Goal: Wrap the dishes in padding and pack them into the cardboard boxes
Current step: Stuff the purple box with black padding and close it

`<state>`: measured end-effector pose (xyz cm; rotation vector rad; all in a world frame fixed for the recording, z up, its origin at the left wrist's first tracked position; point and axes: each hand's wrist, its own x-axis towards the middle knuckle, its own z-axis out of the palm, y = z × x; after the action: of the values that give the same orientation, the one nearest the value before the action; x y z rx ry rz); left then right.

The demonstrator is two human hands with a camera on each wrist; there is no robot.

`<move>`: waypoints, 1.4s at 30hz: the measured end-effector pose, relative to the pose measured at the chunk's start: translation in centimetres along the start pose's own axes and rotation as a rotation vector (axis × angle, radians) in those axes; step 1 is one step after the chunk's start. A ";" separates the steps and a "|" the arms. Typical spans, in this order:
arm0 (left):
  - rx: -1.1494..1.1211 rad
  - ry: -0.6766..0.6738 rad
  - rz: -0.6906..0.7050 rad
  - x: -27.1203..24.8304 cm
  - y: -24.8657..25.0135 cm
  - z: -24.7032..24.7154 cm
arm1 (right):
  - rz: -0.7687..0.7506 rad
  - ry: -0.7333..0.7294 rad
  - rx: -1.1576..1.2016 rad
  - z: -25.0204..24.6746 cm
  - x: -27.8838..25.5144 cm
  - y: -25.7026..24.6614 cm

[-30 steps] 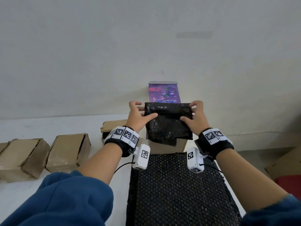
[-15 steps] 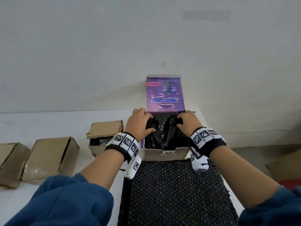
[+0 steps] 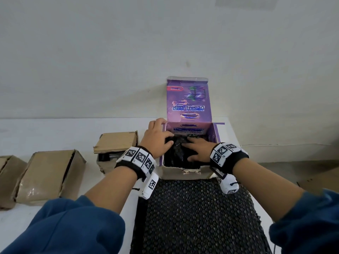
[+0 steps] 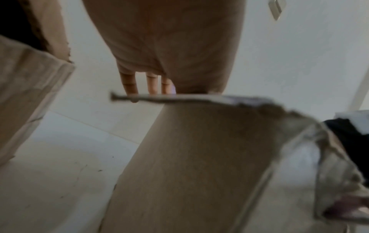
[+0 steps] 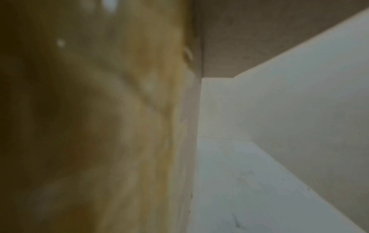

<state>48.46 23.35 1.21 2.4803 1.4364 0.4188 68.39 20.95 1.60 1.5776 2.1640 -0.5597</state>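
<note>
A purple printed box [image 3: 212,140] stands open on the white table [image 3: 55,132], its lid upright against the wall. Inside lies a bundle wrapped in black bubble padding [image 3: 177,153]; the dish itself is hidden. My right hand [image 3: 196,149] lies flat on the bundle with spread fingers. My left hand [image 3: 159,136] straddles the box's left wall, thumb inside on the bundle, fingers [image 4: 129,85] hanging straight outside the wall's edge [image 4: 169,96]. A large sheet of black bubble padding [image 3: 192,217] is spread in front of the box. The right wrist view shows only blurred cardboard.
Three brown cardboard boxes stand left of the purple one: a small one with a loose flap [image 3: 117,143], a larger one [image 3: 49,175] and one at the frame's edge [image 3: 7,176]. The table ends just right of the purple box; cardboard [image 3: 322,178] lies on the floor beyond.
Both hands lowered the black wrapped bundle from above the purple box down into it. They have let go of its edges and now press on top of it.
</note>
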 end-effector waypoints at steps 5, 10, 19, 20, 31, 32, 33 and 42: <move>-0.064 0.015 -0.040 -0.2 0.3 -0.2 | 0.024 -0.113 0.046 0.3 0.2 -0.7; -0.127 0.026 -0.047 -1.4 0.2 -0.9 | -0.027 0.194 0.236 -2.3 -2.5 -1.5; -0.249 0.352 0.007 -8.0 0.0 -1.7 | -0.005 0.613 0.333 -1.1 -9.7 -4.5; -0.262 0.358 -0.007 -9.1 0.2 -1.8 | 0.000 0.622 0.335 -0.4 -10.2 -4.8; -0.150 -0.307 -0.426 -20.1 2.0 1.3 | 0.148 0.143 0.279 10.4 -15.4 -7.4; -0.139 -0.344 -0.463 -20.9 2.4 1.7 | 0.155 0.094 0.283 11.6 -16.0 -7.5; -0.135 -0.377 -0.497 -21.7 2.7 2.1 | 0.163 0.056 0.284 12.7 -16.6 -7.5; -0.274 -0.349 -0.723 -26.5 5.2 4.4 | 0.206 0.081 0.327 18.6 -18.5 -8.5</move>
<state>41.65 -2.60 -4.30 1.5740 1.8233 0.0245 67.10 -6.18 -3.33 1.9977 2.0082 -0.8276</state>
